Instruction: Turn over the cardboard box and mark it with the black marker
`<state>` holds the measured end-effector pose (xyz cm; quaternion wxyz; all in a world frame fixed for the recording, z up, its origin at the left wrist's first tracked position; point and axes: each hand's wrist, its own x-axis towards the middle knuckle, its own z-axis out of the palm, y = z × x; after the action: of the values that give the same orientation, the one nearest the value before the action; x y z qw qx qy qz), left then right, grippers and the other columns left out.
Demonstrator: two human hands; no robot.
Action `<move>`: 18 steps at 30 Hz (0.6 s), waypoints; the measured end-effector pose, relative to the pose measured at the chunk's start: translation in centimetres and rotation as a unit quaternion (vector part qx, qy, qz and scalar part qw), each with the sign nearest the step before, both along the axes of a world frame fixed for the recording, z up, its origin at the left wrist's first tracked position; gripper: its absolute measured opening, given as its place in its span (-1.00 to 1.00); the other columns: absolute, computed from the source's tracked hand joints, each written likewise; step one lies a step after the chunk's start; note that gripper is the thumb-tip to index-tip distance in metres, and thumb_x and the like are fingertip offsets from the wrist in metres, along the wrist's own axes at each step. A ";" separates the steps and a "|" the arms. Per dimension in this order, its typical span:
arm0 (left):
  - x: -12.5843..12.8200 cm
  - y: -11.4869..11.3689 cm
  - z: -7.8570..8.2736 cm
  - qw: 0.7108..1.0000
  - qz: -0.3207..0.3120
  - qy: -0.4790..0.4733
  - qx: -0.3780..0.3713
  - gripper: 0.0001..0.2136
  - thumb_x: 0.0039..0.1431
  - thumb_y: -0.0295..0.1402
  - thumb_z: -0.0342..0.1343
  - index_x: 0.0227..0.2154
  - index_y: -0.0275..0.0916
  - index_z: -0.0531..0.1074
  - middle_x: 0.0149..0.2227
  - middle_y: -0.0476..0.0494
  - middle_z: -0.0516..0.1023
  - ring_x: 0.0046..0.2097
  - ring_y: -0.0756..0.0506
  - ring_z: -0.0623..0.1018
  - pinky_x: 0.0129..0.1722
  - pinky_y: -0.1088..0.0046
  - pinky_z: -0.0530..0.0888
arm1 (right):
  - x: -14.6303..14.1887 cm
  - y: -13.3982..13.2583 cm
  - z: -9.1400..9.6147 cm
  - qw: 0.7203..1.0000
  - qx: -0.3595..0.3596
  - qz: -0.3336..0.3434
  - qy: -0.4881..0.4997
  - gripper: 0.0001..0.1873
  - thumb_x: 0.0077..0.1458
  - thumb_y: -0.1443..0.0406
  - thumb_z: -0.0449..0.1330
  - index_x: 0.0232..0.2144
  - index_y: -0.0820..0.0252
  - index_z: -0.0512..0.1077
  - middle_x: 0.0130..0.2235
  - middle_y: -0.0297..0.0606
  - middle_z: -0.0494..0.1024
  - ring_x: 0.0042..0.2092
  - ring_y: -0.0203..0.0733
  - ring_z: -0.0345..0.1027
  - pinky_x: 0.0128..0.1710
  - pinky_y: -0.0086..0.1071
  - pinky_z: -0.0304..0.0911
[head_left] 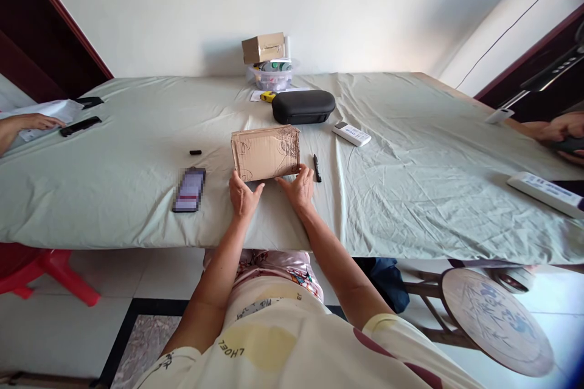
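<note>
A brown cardboard box (264,152) with dark scribbled lines near its corners is tilted up between my hands over the cloth. My left hand (244,194) grips its lower left corner, thumb turned inward. At the lower right corner, my right hand (298,187) is closed on the same box. The fingers behind the cardboard are partly hidden. A black marker (317,168) lies just right of my right hand. Its small black cap (195,152) seems to be the piece lying to the left of the box. A phone (188,189) with a blurred screen rests left of my left hand.
Behind the box are a black zip case (303,106), a yellow tape measure (267,96) and a plastic tub (272,77) topped by another carton (263,48). A white device (351,133) lies right. Other people's hands (39,122) show at both table ends.
</note>
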<state>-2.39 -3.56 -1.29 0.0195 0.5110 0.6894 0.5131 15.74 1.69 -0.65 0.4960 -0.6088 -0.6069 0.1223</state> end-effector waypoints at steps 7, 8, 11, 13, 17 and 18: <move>0.6 -0.1 1.1 0.999 0.045 -0.006 -0.028 0.05 0.03 0.02 0.44 0.38 -0.50 0.05 0.30 -0.81 0.30 0.35 -0.61 0.36 0.32 -0.20 0.33 | -0.5 0.0 -0.1 1.000 0.006 -0.012 -0.009 -0.21 -0.11 -0.21 0.44 -0.02 0.09 0.29 -0.06 -0.10 0.45 -0.05 0.05 0.39 0.01 0.01 0.37; 0.5 0.0 1.1 0.998 0.047 -0.013 -0.027 0.04 0.05 0.02 0.43 0.39 -0.48 0.04 0.31 -0.80 0.30 0.36 -0.60 0.36 0.33 -0.19 0.32 | -0.5 0.0 -0.1 1.000 0.010 -0.003 -0.003 -0.24 -0.09 -0.19 0.43 -0.04 0.08 0.29 -0.08 -0.12 0.46 -0.09 0.01 0.39 -0.02 -0.02 0.38; 0.1 0.1 0.9 0.998 0.044 -0.032 -0.026 -0.04 0.14 -0.03 0.38 0.40 -0.45 0.02 0.34 -0.77 0.28 0.39 -0.54 0.35 0.36 -0.14 0.31 | -0.2 0.2 0.0 0.999 0.020 0.031 0.021 -0.38 -0.03 -0.07 0.43 -0.08 0.09 0.32 -0.13 -0.20 0.46 -0.19 -0.09 0.37 -0.09 -0.09 0.40; -0.2 0.1 0.8 0.998 0.039 -0.043 -0.025 -0.11 0.21 -0.10 0.32 0.41 -0.43 0.02 0.36 -0.73 0.28 0.41 -0.49 0.35 0.38 -0.09 0.31 | 0.0 0.2 0.1 0.998 0.020 0.051 0.042 -0.46 0.00 0.02 0.41 -0.08 0.11 0.35 -0.15 -0.23 0.45 -0.26 -0.17 0.35 -0.12 -0.14 0.42; -0.7 0.1 0.4 0.997 0.023 -0.073 -0.001 -0.30 0.34 -0.26 0.17 0.42 -0.35 0.05 0.37 -0.62 0.31 0.42 -0.39 0.35 0.39 0.03 0.34 | 0.4 0.5 0.3 0.994 0.018 0.065 0.081 -0.63 0.07 0.15 0.34 -0.08 0.09 0.42 -0.17 -0.28 0.47 -0.33 -0.25 0.33 -0.14 -0.20 0.42; -0.8 0.1 0.3 0.996 0.019 -0.083 0.008 -0.34 0.35 -0.29 0.15 0.42 -0.33 0.07 0.37 -0.60 0.32 0.41 -0.37 0.37 0.38 0.04 0.37 | 0.5 0.6 0.3 0.994 0.016 0.064 0.090 -0.67 0.09 0.17 0.31 -0.09 0.08 0.44 -0.18 -0.28 0.47 -0.33 -0.24 0.33 -0.16 -0.22 0.41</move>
<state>-3.22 -3.49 -1.01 0.0629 0.4536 0.6910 0.5593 16.27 2.27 -0.32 0.5496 -0.5475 -0.5992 0.1980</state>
